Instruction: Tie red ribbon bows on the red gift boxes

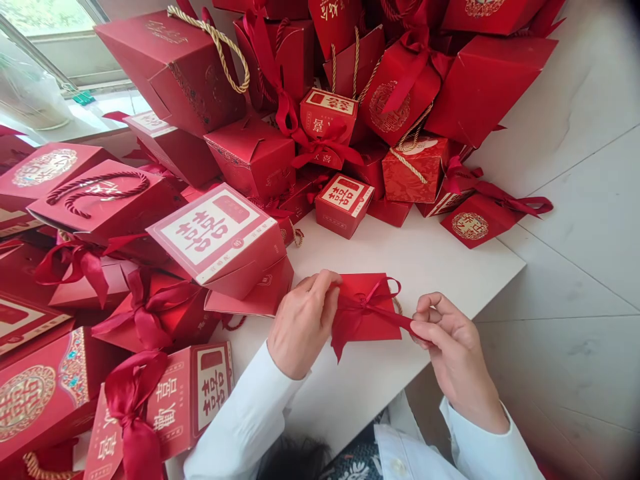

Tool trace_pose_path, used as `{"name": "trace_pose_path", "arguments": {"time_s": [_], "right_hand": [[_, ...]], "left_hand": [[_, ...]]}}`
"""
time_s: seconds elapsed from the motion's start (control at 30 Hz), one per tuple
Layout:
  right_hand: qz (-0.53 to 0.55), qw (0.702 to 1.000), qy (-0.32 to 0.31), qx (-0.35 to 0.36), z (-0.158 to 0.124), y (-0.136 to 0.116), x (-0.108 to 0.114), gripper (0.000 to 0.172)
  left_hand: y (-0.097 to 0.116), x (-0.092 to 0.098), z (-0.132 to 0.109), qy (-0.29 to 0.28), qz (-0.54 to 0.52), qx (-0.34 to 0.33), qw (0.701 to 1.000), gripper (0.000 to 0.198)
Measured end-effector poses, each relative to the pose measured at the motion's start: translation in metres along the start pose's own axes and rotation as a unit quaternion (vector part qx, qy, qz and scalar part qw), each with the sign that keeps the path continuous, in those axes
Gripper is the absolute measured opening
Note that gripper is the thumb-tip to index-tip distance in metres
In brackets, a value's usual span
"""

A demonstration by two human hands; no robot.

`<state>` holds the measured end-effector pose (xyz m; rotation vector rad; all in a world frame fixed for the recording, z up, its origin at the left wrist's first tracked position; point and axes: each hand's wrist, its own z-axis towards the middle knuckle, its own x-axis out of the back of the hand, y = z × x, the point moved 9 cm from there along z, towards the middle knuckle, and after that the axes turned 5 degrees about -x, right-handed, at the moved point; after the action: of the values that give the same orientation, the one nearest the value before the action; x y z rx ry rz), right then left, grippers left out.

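A small red gift box (367, 333) lies on the white table in front of me, with a dark red satin ribbon (371, 305) tied in a bow across its top. My left hand (303, 322) is closed at the box's left side, with its fingertips pinching the left part of the ribbon; the exact grip is partly hidden. On the other side, my right hand (453, 353) pinches a ribbon tail between thumb and fingers. This tail stretches to the right past the box's edge. Another ribbon end hangs down at the lower left of the bow.
Many red gift boxes are piled at the back and left, including a large box with white lettering panel (215, 233) close to my left hand. A small box (345, 205) stands behind the ribboned one. The white table's (450, 280) edge runs diagonally at right, beside tiled floor.
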<state>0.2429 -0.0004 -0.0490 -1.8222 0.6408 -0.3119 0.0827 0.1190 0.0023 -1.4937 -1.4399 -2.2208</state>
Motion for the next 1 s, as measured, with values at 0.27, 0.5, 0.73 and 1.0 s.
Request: {"name": "trace_pose_path", "arguments": {"time_s": [0.27,0.5,0.73,1.0], "right_hand": [[-0.028,0.997,-0.066,-0.011,-0.002,0.005,-0.006,0.020],[-0.036,0.998,-0.036,-0.027,0.002,0.009,-0.010,0.024],[-0.016,0.999,-0.009,-0.027,0.005,0.013,-0.005,0.025],[-0.061,0.997,0.013,0.035,0.003,0.006,-0.003,0.023]], "left_hand": [[-0.017,-0.006,-0.001,-0.063,-0.265,0.104,0.957,0.023],[-0.023,-0.019,0.001,-0.060,-0.415,0.116,0.900,0.021],[-0.022,-0.015,0.001,-0.018,-0.302,0.100,0.948,0.014],[-0.020,-0.011,0.000,-0.006,-0.205,0.071,0.976,0.013]]}}
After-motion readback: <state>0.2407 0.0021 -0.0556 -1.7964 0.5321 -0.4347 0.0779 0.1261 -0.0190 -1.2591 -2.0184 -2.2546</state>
